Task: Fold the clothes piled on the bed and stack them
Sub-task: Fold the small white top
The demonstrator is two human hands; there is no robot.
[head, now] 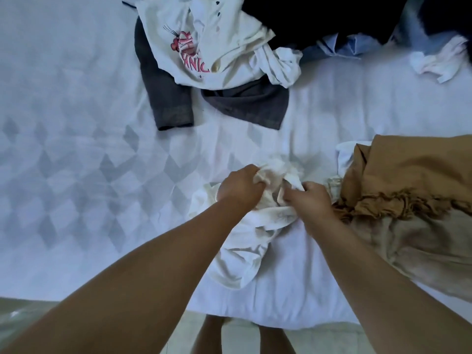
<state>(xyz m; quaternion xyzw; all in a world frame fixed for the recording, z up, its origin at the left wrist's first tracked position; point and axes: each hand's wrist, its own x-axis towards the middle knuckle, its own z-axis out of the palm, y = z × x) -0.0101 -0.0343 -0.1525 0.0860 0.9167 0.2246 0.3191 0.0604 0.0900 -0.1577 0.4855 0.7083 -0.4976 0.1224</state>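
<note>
A crumpled white garment (240, 246) lies on the bed's near edge in front of me. My left hand (238, 186) grips a bunch of its cloth at the top. My right hand (310, 199) grips the same garment just to the right, a hand's width from the left one. Further back a pile holds a white T-shirt with a pink print (194, 47) over a dark grey garment (245, 104). A tan garment (408, 175) lies bunched at the right, touching the white one.
The bed sheet (76, 149) is white with a grey diamond pattern. Black clothes (319, 16), a light blue shirt (347, 46) and a small white cloth (439, 58) lie at the back right. Pale floor (25, 318) shows below the bed edge.
</note>
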